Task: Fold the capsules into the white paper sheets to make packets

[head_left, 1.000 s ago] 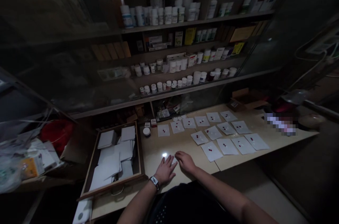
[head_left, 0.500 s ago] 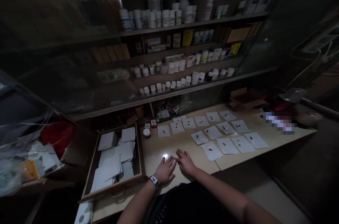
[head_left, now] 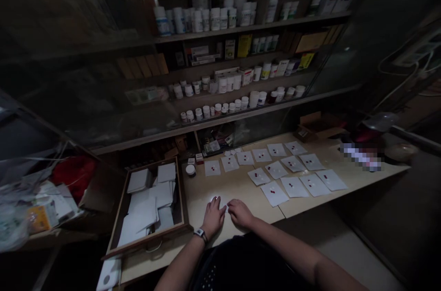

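Cream desk (head_left: 195, 204) under both hands: left hand (head_left: 213, 217) and right hand (head_left: 240, 214) flat, empty, fingertips just apart. Right hand nearer the closest white paper square (head_left: 279, 199), ahead and rightward, red pills (head_left: 272, 190) on it; squares spread in rows toward the desk's right end. Wooden drawer (head_left: 148, 241) lies left of left hand.
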A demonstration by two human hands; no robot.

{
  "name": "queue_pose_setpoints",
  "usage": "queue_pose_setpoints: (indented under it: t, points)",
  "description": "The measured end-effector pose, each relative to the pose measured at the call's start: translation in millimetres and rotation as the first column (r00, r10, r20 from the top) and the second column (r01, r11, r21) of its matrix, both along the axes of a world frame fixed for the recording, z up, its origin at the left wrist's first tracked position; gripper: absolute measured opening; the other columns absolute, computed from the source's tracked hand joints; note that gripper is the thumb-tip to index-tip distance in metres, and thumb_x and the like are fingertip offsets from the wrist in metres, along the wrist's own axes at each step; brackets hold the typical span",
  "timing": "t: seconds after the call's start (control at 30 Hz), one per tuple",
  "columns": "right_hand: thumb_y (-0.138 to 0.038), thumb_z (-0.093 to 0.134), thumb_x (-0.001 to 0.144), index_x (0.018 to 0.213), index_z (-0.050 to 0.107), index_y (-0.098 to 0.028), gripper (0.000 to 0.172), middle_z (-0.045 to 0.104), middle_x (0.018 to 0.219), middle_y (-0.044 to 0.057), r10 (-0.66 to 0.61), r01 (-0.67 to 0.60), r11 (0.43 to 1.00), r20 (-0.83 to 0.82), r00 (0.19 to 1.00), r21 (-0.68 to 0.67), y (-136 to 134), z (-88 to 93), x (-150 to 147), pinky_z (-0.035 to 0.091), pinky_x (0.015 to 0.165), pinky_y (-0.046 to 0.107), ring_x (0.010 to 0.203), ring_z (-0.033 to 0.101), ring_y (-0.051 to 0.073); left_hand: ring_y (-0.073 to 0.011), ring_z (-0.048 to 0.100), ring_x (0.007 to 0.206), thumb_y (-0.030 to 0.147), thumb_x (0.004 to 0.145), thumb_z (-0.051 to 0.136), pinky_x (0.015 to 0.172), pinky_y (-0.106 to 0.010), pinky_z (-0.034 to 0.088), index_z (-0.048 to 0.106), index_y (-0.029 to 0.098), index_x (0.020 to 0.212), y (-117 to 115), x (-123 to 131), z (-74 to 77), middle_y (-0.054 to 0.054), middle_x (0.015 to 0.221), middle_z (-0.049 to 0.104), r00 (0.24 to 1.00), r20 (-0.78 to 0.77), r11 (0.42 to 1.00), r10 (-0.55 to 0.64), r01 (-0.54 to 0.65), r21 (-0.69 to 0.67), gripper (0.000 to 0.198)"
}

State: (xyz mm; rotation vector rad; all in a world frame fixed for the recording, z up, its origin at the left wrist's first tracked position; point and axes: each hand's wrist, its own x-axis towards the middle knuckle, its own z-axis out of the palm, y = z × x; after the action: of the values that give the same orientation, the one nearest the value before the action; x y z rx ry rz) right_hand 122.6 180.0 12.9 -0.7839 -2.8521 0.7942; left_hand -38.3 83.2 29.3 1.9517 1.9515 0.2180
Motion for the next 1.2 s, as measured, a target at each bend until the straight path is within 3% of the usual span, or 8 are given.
queue_pose_setpoints:
  t: [0.13, 0.27, 0.37, 0.53, 0.67, 0.8, 0.97, 1.2]
  points:
    - [-0.016, 0.048, 0.082, 0.088, 0.069, -0.017, 0.022, 0.067, 0.092, 0.009, -0.048, 0.048, 0.999, 0.019, 0.999, 0.000, 2.1, -0.3, -9.3, 0.039, 0.085, 0.033, 0.091, 0.057, 0.022, -0.0298, 0.039, 0.130, 0.021, 0.087, 0.050, 0.107, -0.049, 0.033, 0.072, 0.030, 0.109, 9.6, 7.9, 2.5, -0.007, 0.137, 0.050, 0.983, 0.104, 0.988, 0.151, -0.155, 0.028, 0.032]
    - [-0.018, 0.051, 0.081, 0.100, 0.065, -0.017, 0.024, 0.067, 0.100, 0.008, -0.129, 0.130, 0.990, 0.011, 0.992, -0.063, 3.4, -2.7, -13.4, 0.038, 0.082, 0.030, 0.091, 0.058, 0.021, -0.0300, 0.042, 0.125, 0.016, 0.082, 0.053, 0.104, -0.050, 0.035, 0.076, 0.025, 0.090, 15.9, 10.6, 0.4, -0.008, 0.130, 0.054, 0.950, 0.186, 0.962, 0.252, -0.268, 0.060, 0.026]
    - [-0.019, 0.053, 0.080, 0.106, 0.064, -0.019, 0.028, 0.066, 0.106, 0.007, -0.121, 0.122, 0.988, 0.010, 0.993, -0.095, 5.2, -3.0, -14.6, 0.038, 0.081, 0.028, 0.095, 0.058, 0.021, -0.0282, 0.040, 0.127, 0.010, 0.078, 0.054, 0.105, -0.047, 0.034, 0.070, 0.021, 0.095, 16.9, 12.8, -1.3, -0.009, 0.133, 0.051, 0.933, 0.191, 0.943, 0.305, -0.324, 0.075, 0.027]
    - [-0.025, 0.062, 0.075, 0.097, 0.064, -0.018, 0.023, 0.067, 0.095, 0.007, -0.183, 0.190, 0.978, 0.082, 0.980, -0.083, 11.5, 1.6, -18.0, 0.035, 0.072, 0.027, 0.085, 0.058, 0.020, -0.0267, 0.042, 0.122, 0.012, 0.078, 0.054, 0.103, -0.043, 0.034, 0.061, 0.020, 0.095, 15.7, 16.7, -1.0, -0.009, 0.126, 0.051, 0.907, 0.155, 0.910, 0.392, -0.407, 0.082, 0.020]
    - [-0.027, 0.071, 0.068, 0.083, 0.065, -0.019, 0.019, 0.066, 0.083, 0.003, -0.290, 0.321, 0.934, 0.192, 0.937, -0.155, 18.7, 2.7, -22.0, 0.030, 0.063, 0.025, 0.075, 0.055, 0.017, -0.0266, 0.046, 0.114, 0.013, 0.078, 0.055, 0.098, -0.041, 0.037, 0.061, 0.020, 0.087, 14.6, 19.0, -3.1, -0.008, 0.115, 0.054, 0.902, 0.165, 0.902, 0.399, -0.419, 0.108, 0.012]
    - [-0.026, 0.075, 0.065, 0.077, 0.066, -0.019, 0.017, 0.065, 0.077, 0.001, -0.302, 0.362, 0.901, 0.256, 0.918, -0.238, 25.2, -1.8, -23.0, 0.027, 0.059, 0.023, 0.072, 0.053, 0.015, -0.0255, 0.048, 0.110, 0.011, 0.075, 0.058, 0.096, -0.038, 0.038, 0.063, 0.019, 0.084, 13.2, 22.3, -11.0, -0.008, 0.109, 0.055, 0.900, 0.230, 0.897, 0.370, -0.410, 0.162, 0.013]
    - [-0.016, 0.071, 0.064, 0.075, 0.067, -0.018, 0.012, 0.062, 0.069, -0.002, -0.241, 0.305, 0.893, 0.219, 0.945, -0.332, 29.6, -10.6, -16.1, 0.028, 0.058, 0.022, 0.065, 0.051, 0.012, -0.0266, 0.047, 0.111, 0.011, 0.071, 0.061, 0.097, -0.038, 0.038, 0.065, 0.019, 0.082, 12.5, 25.6, -18.6, -0.009, 0.109, 0.055, 0.883, 0.296, 0.895, 0.365, -0.421, 0.150, 0.014]
    - [-0.017, 0.066, 0.068, 0.071, 0.062, -0.017, 0.004, 0.055, 0.062, -0.004, -0.204, 0.175, 0.889, -0.024, 0.979, -0.423, 25.7, -26.6, 0.4, 0.030, 0.056, 0.020, 0.061, 0.048, 0.011, -0.0244, 0.049, 0.109, 0.008, 0.068, 0.059, 0.097, -0.036, 0.039, 0.065, 0.019, 0.085, 15.2, 25.8, -15.0, -0.009, 0.110, 0.055, 0.865, 0.374, 0.910, 0.335, -0.400, 0.111, 0.021]
